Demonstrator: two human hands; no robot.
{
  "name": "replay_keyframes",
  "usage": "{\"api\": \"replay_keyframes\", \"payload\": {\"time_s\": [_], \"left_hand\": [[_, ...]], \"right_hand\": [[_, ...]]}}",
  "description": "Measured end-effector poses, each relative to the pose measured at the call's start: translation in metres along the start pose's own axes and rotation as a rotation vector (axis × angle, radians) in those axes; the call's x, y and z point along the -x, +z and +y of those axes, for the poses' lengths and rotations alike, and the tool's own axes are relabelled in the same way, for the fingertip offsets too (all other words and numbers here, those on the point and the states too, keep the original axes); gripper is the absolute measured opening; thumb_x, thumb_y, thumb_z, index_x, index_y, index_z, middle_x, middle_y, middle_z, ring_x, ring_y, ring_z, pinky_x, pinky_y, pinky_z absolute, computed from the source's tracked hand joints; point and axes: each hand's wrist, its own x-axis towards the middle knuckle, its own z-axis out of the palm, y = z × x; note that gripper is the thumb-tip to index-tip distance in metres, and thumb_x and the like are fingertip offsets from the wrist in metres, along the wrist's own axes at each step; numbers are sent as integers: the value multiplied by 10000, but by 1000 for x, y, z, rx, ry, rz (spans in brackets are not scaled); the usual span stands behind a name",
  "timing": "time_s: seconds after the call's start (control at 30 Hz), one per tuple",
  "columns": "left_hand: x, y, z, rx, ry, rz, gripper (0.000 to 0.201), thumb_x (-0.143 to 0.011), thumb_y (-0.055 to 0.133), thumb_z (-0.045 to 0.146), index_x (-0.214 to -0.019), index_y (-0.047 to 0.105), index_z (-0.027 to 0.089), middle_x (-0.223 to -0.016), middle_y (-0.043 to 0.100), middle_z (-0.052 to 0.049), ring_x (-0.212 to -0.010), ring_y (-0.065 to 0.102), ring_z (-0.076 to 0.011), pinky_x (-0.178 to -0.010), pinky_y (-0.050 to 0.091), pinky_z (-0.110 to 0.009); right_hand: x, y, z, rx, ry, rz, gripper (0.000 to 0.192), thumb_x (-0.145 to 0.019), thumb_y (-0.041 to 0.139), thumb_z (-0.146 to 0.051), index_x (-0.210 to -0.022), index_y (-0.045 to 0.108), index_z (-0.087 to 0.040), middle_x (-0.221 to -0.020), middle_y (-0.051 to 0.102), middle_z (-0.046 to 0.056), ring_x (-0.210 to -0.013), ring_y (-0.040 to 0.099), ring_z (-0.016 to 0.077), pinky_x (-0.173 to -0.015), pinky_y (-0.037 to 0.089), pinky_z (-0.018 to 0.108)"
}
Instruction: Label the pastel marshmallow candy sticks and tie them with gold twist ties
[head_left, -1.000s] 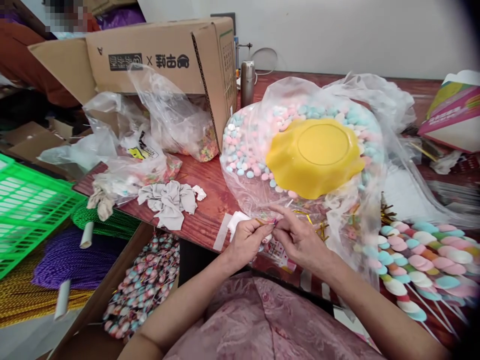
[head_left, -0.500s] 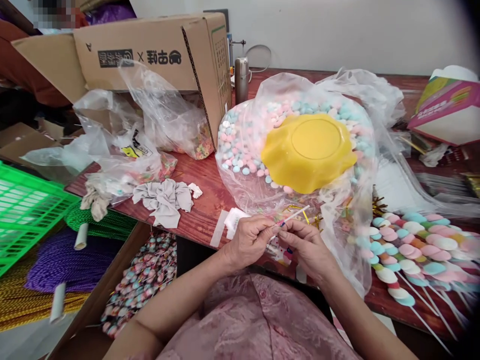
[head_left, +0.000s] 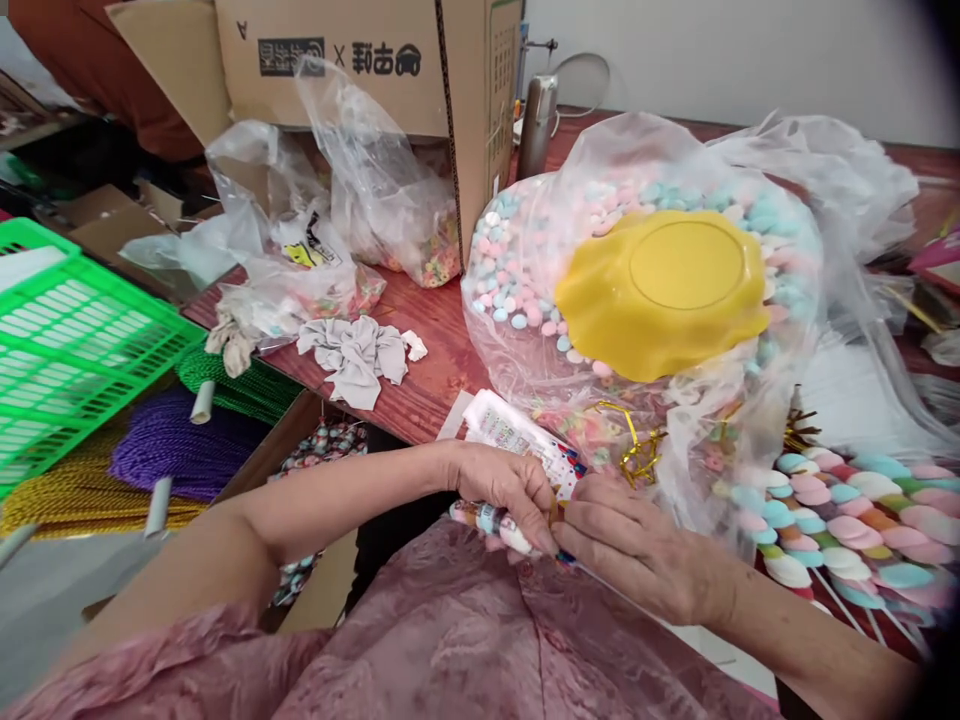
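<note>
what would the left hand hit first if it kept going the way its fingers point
Probably the right hand: the left hand points right along the candy skewer both pinch, and their fingertips nearly touch already.

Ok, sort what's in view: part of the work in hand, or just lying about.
In hand: left hand, right hand, candy stick, gold ties, candy bag, finished sticks.
Lying about: box, green crate, rag, flask.

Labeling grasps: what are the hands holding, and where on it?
Left hand grips the candy skewer around its sweets; right hand pinches its near end, stick mostly hidden.
</note>
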Motion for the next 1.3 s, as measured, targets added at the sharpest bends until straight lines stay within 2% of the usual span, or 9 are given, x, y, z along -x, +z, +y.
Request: {"api": "replay_keyframes", "payload": {"time_s": [0.37, 0.47, 0.57, 0.7, 0.77, 0.87, 1.0, 1.13, 1.3], "left_hand": [[-9, -7, -1, -206, 6, -102, 340, -562, 884, 414, -646, 702, 139, -555, 636, 1, -455, 557, -137, -385, 419, -224], [8, -11, 18, -497, 36, -48, 318, -636, 833, 420, -746, 723, 142, -620, 652, 15, -586, 589, -146, -524, 457, -233], [35, 4, 46, -1025, -61, 210, 319, -687, 799, 441, -766, 720, 143, -643, 650, -1, -627, 585, -165, -570, 445, -250], [45, 63, 53, -1632, 83, 1031, 164, -890, 535, 173, -956, 679, 133, -920, 671, -110, -858, 623, -237, -770, 490, -349], [35, 83, 38, -1754, 244, 1088, 263, -908, 445, 141, -1064, 655, 167, -1018, 658, -127, -933, 615, -270, -835, 490, -427], [19, 70, 17, -1532, 398, 931, 209, -910, 534, 287, -1041, 672, 202, -993, 670, -99, -899, 625, -253, -800, 524, -404], [5, 25, 22, -801, 735, 938, 339, -958, 461, 401, -1128, 674, 199, -956, 697, -91, -861, 660, -227, -769, 556, -361], [1, 8, 16, -568, 999, 1097, 687, -745, 765, 444, -1367, 513, 300, -1415, 520, -107, -1309, 493, -306, -1028, 477, -433], [10, 5, -20, -214, 937, 1208, 1102, -625, 750, 681, -1531, 193, 391, -1422, 526, -117, -1261, 547, -328, -954, 527, -458]], "right_hand": [[-5, 9, -1, 103, -11, -92, 324, -985, 347, -120, -860, 644, -157, -755, 601, 46, -691, 493, 160, -650, 401, 326], [-10, 6, -6, 250, 3, -84, 281, -965, 384, -115, -862, 642, -159, -860, 644, 71, -779, 542, 186, -686, 390, 351], [-11, 4, -3, 380, 60, -132, 267, -950, 389, -107, -854, 633, -157, -788, 626, 57, -710, 524, 193, -667, 361, 366], [-11, -3, 21, 512, 255, -88, 252, -913, 414, -104, -749, 594, -168, -672, 566, 51, -653, 491, 188, -624, 333, 337], [-15, -13, 31, 470, 427, 67, 224, -892, 431, -119, -733, 580, -174, -646, 560, 45, -622, 482, 175, -584, 311, 313], [-27, -24, 29, 115, 747, 361, 179, -901, 444, -159, -810, 598, -175, -736, 626, 32, -700, 554, 153, -660, 392, 279], [-41, -5, 10, -519, 818, 388, 139, -804, 524, -122, -684, 540, -189, -627, 558, -55, -586, 522, 87, -583, 406, 198], [-37, 17, 9, -346, 858, 398, 159, -822, 479, -125, -703, 568, -183, -630, 566, -38, -595, 517, 97, -593, 395, 219], [-42, 28, 14, 102, 547, 437, 92, -780, 523, -196, -773, 612, -173, -700, 619, 31, -648, 508, 149, -626, 377, 300]]}}
